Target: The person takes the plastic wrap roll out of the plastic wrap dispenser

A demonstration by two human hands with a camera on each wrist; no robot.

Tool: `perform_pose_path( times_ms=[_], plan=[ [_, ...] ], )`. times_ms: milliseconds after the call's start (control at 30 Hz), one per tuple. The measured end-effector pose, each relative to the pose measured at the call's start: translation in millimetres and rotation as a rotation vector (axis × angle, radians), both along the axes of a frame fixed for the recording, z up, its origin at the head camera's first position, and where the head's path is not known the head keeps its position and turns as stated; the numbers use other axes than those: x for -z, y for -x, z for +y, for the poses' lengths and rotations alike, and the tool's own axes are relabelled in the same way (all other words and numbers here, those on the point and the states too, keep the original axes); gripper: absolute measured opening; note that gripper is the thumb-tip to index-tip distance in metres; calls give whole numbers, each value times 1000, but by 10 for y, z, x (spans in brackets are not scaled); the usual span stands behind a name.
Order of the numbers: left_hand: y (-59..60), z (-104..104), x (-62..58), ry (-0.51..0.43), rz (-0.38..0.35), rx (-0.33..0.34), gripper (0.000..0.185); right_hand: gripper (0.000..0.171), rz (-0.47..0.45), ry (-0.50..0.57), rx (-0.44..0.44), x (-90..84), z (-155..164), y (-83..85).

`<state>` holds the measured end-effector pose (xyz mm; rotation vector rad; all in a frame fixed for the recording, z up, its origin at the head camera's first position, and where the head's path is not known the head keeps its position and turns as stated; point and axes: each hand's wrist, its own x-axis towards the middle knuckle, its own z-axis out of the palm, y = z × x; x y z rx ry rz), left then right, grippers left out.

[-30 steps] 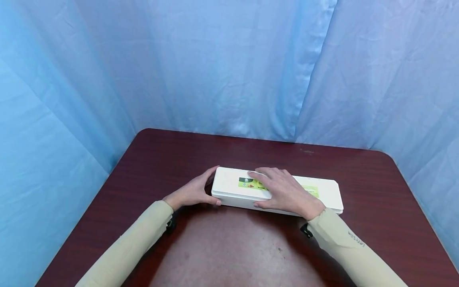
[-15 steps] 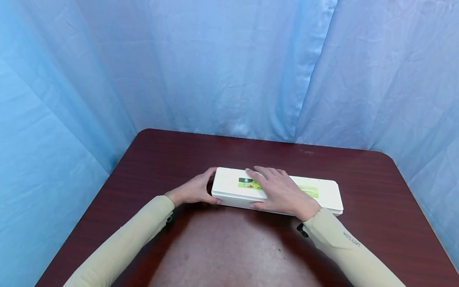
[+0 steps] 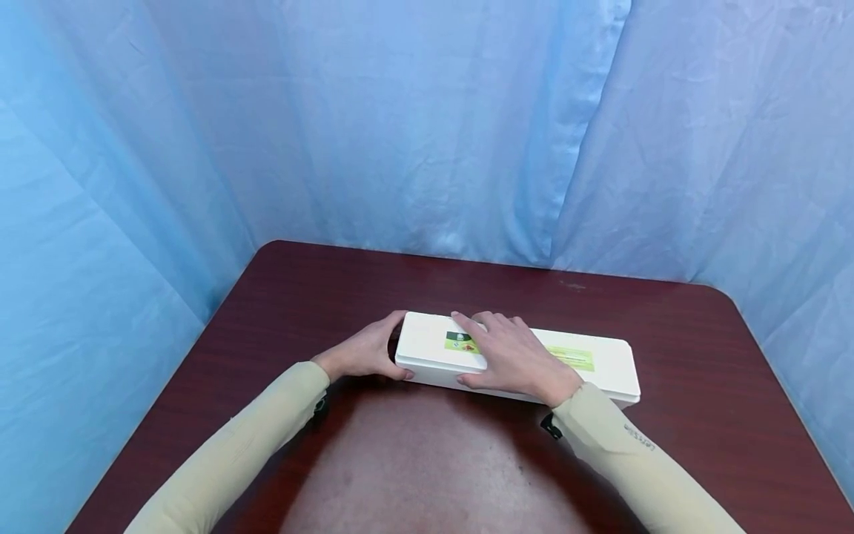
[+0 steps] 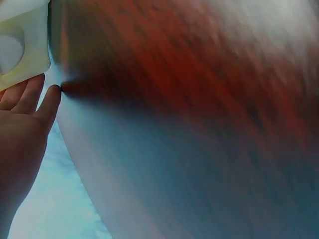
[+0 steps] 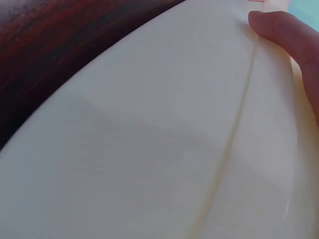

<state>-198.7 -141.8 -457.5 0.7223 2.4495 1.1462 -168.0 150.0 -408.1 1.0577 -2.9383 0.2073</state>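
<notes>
1. Head view: long white box lying flat near the middle of the dark red desk, its length running left to right, lid on, green label on top.
2. Left hand cupped round the box's left end, fingers curled over the far corner, thumb along the near edge. Right hand laid on the lid, fingers nearly straight and spread, thumb hooked down over the near edge; pressing more than gripping.
3. Risk of the box skating across the glossy desk: smooth plastic on a polished top, only the left end truly held, right end free.
4. Risk of the lid staying stuck or flexing: right palm bearing down on the very part likely meant to lift.
5. Risk of a sudden pop and spilled contents if the left end gets pried hard; contents hidden, so weight unknown.
6. Right wrist view: thumb resting right at the lid seam, liable to slip off the narrow lip.
</notes>
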Motion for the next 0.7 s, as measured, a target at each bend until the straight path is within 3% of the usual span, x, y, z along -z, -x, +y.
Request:
perform_pose_path(
  times_ms=[233,300,700],
  plan=[
    [4,46,21,-294,-132,4,99,97,21,39,8,-56,71,12],
    [3,58,21,-333,-145,4,99,98,21,42,10,-71,84,17],
    [-13,105,28,-261,-59,-50,100,97,6,55,9,-102,140,43]
  ],
)
